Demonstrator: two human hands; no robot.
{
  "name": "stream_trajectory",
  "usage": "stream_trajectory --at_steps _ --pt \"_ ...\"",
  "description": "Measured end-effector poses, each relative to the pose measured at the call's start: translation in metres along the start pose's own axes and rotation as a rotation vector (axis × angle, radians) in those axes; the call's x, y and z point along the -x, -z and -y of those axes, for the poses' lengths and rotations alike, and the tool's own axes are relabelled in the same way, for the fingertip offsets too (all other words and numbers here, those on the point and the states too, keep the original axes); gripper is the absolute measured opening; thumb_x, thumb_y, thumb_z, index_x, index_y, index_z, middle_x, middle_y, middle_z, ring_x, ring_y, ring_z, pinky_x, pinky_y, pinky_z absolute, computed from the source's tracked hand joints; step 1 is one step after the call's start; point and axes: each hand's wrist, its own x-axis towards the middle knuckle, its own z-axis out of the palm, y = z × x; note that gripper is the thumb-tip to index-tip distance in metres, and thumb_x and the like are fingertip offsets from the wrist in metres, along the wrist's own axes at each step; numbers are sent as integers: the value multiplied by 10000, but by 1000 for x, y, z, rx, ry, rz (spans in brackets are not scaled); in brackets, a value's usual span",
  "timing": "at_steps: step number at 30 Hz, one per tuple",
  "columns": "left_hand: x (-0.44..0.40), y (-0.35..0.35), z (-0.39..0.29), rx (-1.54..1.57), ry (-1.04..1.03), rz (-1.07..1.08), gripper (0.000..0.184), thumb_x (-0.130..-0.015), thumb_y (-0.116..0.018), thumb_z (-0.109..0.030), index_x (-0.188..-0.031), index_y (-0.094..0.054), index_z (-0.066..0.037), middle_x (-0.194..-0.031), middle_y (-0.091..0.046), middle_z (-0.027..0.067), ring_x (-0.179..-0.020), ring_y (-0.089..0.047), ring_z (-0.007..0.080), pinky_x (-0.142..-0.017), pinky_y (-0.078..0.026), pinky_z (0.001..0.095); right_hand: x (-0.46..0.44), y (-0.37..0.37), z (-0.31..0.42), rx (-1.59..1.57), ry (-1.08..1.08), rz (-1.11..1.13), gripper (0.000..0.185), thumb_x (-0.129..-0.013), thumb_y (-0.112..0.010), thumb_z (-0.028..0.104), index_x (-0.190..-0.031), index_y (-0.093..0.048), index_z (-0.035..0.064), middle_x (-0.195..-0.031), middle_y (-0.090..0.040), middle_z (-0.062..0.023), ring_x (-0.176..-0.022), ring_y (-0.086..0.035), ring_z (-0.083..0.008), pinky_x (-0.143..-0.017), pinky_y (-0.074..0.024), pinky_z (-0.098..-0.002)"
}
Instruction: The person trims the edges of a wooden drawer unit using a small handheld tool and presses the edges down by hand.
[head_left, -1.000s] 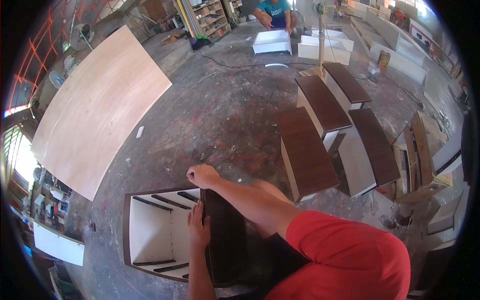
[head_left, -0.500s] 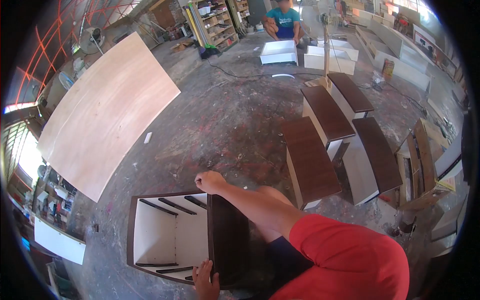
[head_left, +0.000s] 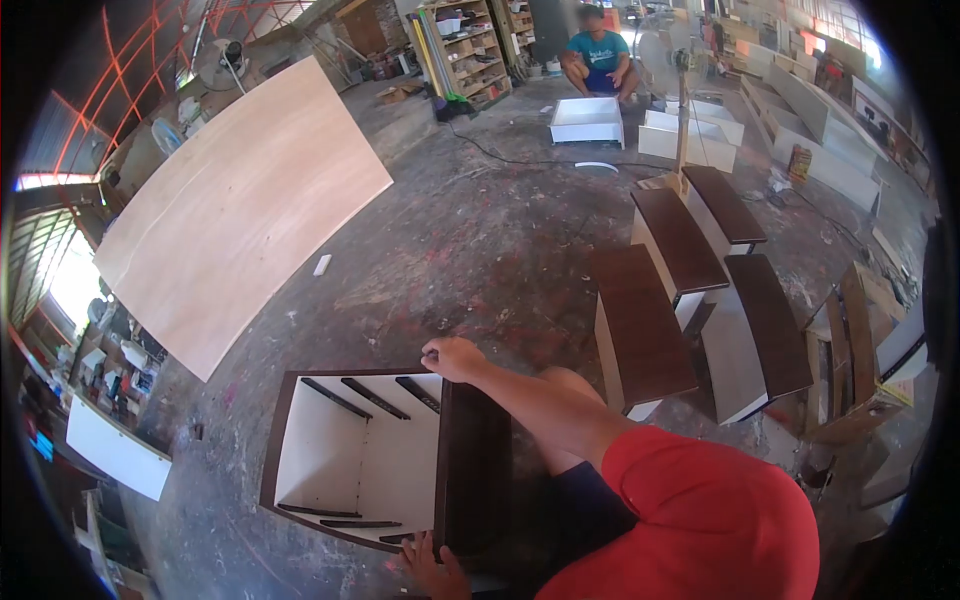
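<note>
A dark brown cabinet [head_left: 475, 470] lies on the floor with its white-lined opening facing up. Black drawer runners [head_left: 375, 398] line two opposite inner walls. My right hand [head_left: 452, 358] is curled closed at the cabinet's far corner, its forearm stretched over the brown side panel; whether anything is inside the fingers is hidden. At the near edge of the opening, my left hand [head_left: 435, 568] rests with its fingers spread, close to a runner. The lower part of that hand is cut off by the frame edge.
Several drawers with brown fronts [head_left: 645, 320] stand on the right. A large plywood sheet [head_left: 245, 215] is at the left, near a white panel [head_left: 118, 447]. Further back, a person [head_left: 598, 60] squats behind a white drawer [head_left: 587, 120]. A cable [head_left: 520, 160] crosses the floor.
My view has shifted, so most things appear further right. Both hands keep nearly the same places on the cabinet. The squatting person's arm has drawn back from the white drawer.
</note>
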Motion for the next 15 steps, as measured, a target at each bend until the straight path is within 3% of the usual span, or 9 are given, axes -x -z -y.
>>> stream_trajectory --at_steps 3,6,9,12,15 --pt "27 -56 -1 99 237 -323 761 -1063 -621 -647 -1652 -501 -181 -1810 -287 162 -1640 -253 500 -1272 -322 678 1 6 4 -15 5 41 448 -980 -748 413 -1276 -768 77 -1182 -821 -137 -1129 -773 -338 -996 -604 -472" --pt "14 -25 -85 414 494 -301 980 -958 -739 -76 -1736 -152 23 -1810 -165 300 -1647 -269 462 -1330 -255 549 -6 1 -4 16 38 51 500 -964 -765 408 -1328 -743 67 -1217 -812 -157 -1140 -772 -350 -1013 -599 -469" --pt "24 -57 -45 405 413 -227 1117 -966 -706 -84 -1723 107 37 -1781 -20 379 -1666 -141 503 -1342 -204 530 -11 -11 -19 53 63 63 588 -921 -791 414 -1390 -711 68 -1273 -788 -185 -1188 -741 -396 -1042 -579 -494" --pt "22 -49 -48 636 422 -209 986 -1007 -691 -89 -1709 -21 86 -1783 -88 339 -1646 -186 459 -1338 -199 520 -14 -13 -20 73 89 138 672 -884 -806 389 -1458 -666 69 -1338 -751 -223 -1235 -713 -423 -1067 -563 -507" --pt "32 -61 -14 498 333 -102 955 -1049 -720 -243 -1684 -89 89 -1751 -133 354 -1633 -207 449 -1319 -228 542 -10 -9 -13 147 95 193 726 -885 -800 351 -1526 -604 73 -1341 -739 -251 -1246 -705 -430 -1067 -558 -517"
